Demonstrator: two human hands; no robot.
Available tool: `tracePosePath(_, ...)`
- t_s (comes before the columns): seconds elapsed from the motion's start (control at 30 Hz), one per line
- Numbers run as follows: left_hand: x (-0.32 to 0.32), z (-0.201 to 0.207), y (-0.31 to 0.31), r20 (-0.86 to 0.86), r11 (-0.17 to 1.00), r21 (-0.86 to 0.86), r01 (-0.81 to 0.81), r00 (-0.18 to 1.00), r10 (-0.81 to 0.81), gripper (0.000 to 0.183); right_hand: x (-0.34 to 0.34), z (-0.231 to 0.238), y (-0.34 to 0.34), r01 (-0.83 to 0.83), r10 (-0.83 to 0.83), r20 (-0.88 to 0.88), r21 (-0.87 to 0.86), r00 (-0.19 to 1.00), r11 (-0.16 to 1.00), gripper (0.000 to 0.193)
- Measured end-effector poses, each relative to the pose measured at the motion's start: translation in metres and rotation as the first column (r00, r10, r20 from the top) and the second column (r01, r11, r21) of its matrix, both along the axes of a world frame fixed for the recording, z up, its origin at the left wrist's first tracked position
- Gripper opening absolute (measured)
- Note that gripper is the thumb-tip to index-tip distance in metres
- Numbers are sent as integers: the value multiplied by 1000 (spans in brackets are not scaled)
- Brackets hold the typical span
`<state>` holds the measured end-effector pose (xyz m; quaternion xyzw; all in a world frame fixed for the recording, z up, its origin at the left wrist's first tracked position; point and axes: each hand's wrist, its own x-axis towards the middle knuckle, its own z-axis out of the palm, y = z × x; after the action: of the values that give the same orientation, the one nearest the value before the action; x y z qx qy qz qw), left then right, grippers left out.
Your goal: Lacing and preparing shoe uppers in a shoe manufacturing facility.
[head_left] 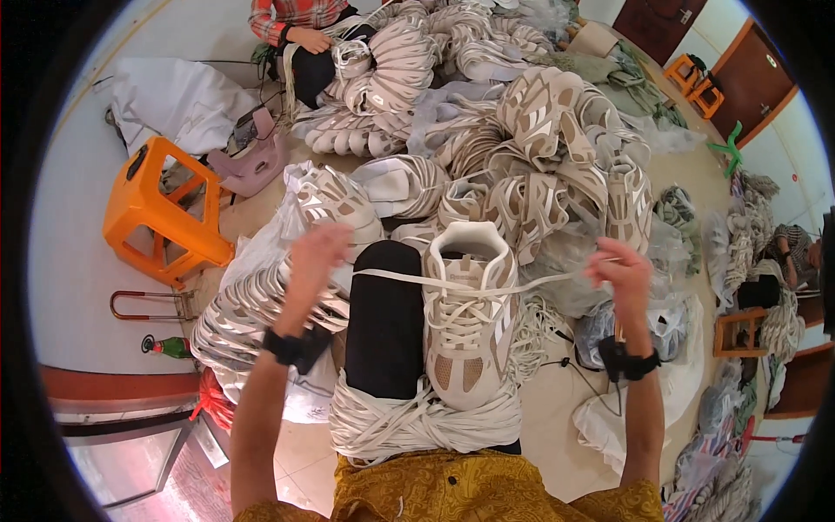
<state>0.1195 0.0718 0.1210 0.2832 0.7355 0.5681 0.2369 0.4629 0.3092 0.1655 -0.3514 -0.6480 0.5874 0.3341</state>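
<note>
A beige and white sneaker (470, 344) rests on my lap, its toe pointing toward me and its front laced. Beside it on the left lies a black padded block (384, 322). My left hand (320, 252), smeared by motion, is closed on one end of the white shoelace (409, 277). My right hand (621, 268) pinches the other end, out to the right of the sneaker. Between my hands the lace stretches across the sneaker's upper part and over the black block. A bundle of loose white laces (417, 431) lies across my lap at the toe.
Heaped sneakers (539, 113) fill the floor ahead, with a stacked row (252, 322) at my left. An orange stool (165, 209) stands farther left. A co-worker's hand (310, 39) is at the far left pile. Plastic bags (565, 270) and a white sack (648, 400) lie at right.
</note>
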Motion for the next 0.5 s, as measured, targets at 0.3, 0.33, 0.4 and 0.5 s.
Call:
tracePosePath(0.3, 83, 9, 29, -513, 950, -98, 298, 803, -304, 6, -120, -23, -74, -506, 369, 360, 453, 857, 734, 9)
tracePosePath(0.33, 84, 8, 28, -558, 948, -94, 306, 772, -304, 5, -124, -29, -78, -509, 284, 429, 623, 857, 594, 7)
tracePosePath(0.4, 83, 7, 26, -570, 946, -111, 303, 761, -311, 5, -126, -32, -84, -510, 191, 476, 753, 858, 415, 5)
tracePosePath(0.5, 86, 3, 23, -620, 948, -122, 295, 723, -305, 5, -122, -28, -92, -565, 275, 500, 641, 821, 520, 4)
